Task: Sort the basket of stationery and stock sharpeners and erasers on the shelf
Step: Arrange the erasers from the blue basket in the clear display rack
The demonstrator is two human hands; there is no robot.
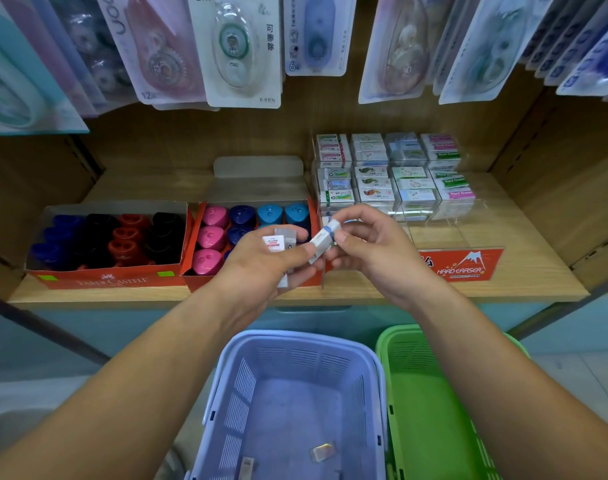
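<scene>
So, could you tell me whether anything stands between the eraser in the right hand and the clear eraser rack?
Nothing visible does. The right hand pinches the blue-banded eraser just in front of the clear rack; the left hand, holding other erasers, sits to its left, out of the path.

We hold a tilted white eraser [325,237] with a blue band in our right hand [368,251] at mid-view. Our left hand [261,265], at its 9 o'clock, grips several small wrapped erasers [274,242]. At 6 o'clock the purple basket [295,342] holds two small packets [323,452]. On the shelf [520,271], sharpeners [212,237] fill red cartons [112,278] toward 10 o'clock, and stacked erasers [375,183] fill a clear rack [468,216] at 1 o'clock.
</scene>
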